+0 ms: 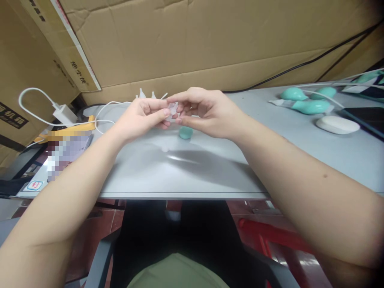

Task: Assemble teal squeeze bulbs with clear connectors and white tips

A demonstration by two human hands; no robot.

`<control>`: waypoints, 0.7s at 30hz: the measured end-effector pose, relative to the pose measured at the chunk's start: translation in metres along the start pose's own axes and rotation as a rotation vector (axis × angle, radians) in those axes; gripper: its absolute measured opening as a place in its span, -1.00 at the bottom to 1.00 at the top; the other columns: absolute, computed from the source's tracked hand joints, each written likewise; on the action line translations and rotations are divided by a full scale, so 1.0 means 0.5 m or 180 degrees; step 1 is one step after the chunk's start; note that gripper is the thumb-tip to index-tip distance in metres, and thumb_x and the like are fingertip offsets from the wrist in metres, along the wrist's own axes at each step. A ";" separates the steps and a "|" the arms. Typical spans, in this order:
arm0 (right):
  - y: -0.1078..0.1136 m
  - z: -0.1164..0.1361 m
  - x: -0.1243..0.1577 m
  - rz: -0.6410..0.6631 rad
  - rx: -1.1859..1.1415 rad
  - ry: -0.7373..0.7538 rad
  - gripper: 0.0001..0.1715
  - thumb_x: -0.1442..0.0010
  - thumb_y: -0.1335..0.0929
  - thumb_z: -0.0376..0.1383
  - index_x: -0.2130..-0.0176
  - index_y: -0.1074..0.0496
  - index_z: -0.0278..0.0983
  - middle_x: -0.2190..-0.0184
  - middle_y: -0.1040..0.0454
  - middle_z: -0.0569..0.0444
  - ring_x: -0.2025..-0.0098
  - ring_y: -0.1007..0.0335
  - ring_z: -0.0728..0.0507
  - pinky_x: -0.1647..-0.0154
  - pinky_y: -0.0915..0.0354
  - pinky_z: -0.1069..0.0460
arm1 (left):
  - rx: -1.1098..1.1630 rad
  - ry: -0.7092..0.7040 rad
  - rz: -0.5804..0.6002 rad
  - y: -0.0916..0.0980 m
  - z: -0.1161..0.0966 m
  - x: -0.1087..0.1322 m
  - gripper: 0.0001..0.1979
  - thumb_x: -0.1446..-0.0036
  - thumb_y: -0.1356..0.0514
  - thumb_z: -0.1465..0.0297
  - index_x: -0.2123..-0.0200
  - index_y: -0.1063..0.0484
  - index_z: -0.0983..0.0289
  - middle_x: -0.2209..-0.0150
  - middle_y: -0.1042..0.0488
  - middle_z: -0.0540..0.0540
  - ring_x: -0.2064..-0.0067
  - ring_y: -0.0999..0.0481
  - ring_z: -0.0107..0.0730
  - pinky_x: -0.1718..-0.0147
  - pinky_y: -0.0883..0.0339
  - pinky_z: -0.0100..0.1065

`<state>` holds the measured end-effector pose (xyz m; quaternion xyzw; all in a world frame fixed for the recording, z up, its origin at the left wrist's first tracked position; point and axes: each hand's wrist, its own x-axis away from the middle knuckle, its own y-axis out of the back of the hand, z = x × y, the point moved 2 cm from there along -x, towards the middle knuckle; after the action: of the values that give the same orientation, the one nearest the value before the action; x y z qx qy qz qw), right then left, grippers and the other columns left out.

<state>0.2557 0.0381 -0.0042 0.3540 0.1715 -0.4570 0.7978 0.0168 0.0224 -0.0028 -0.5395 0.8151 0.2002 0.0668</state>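
Note:
My left hand [144, 116] and my right hand [204, 110] meet above the middle of the grey table [186, 168]. Both pinch a small clear plastic part [172, 109] between thumb and fingertips. A small teal round piece [186, 132] lies on the table just below my right hand. A tiny clear bit [165, 149] rests nearer to me. Several clear pointed plastic tips [147, 95] stand behind my left hand, partly hidden by it.
Cardboard boxes [180, 40] wall the back. A white charger with cable [64, 114] lies at the left beside a yellow item [72, 129] and papers. Teal rubber bulbs [306, 102], a white oval object [337, 124] and a dark device [367, 118] sit at the right. Black cables cross the cardboard.

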 end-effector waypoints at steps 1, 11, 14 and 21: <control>0.002 -0.002 0.001 0.0014 0.0134 0.0057 -0.49 -0.32 -0.77 0.07 -0.13 -0.83 -0.05 0.01 -0.75 -0.01 0.02 -0.70 -0.26 -0.03 -0.67 -0.16 | -0.0038 0.0027 0.0043 0.001 0.000 -0.001 -0.33 -0.12 -0.73 -0.27 0.24 -0.80 0.24 0.20 -0.84 0.16 0.16 -0.88 -0.24 0.07 -0.86 -0.29; 0.007 0.013 0.006 0.0090 0.0918 0.0298 -0.72 -0.50 -0.65 0.08 0.04 -0.80 -0.03 0.06 -0.80 -0.02 0.04 -0.69 -0.30 -0.17 -0.63 -0.22 | -0.0287 0.0071 0.0121 -0.007 -0.014 0.007 -0.45 -0.15 -0.74 -0.15 0.14 -0.88 0.20 0.19 -0.86 0.14 0.25 -0.79 -0.29 0.22 -0.77 -0.29; 0.002 0.015 0.008 0.0078 0.1025 0.0413 -0.70 -0.51 -0.64 0.08 0.05 -0.80 -0.05 0.07 -0.82 -0.03 0.05 -0.69 -0.30 -0.18 -0.62 -0.23 | -0.0412 0.0058 0.0059 -0.005 -0.018 0.009 -0.50 -0.16 -0.73 -0.09 0.20 -0.84 0.22 0.29 -0.81 0.12 0.32 -0.72 -0.32 0.30 -0.71 -0.30; -0.010 0.021 0.009 -0.0014 0.1086 0.0567 -0.77 -0.52 -0.63 0.02 0.09 -0.79 -0.05 0.10 -0.82 0.00 0.07 -0.69 -0.28 -0.11 -0.59 -0.21 | -0.0635 -0.0011 -0.0044 -0.005 -0.019 0.013 -0.58 -0.20 -0.69 0.01 0.26 -0.75 0.22 0.39 -0.72 0.08 0.39 -0.68 -0.33 0.38 -0.57 -0.31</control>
<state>0.2535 0.0261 -0.0017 0.5228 0.1623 -0.4480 0.7069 0.0176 0.0121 0.0030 -0.5487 0.7873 0.2809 0.0154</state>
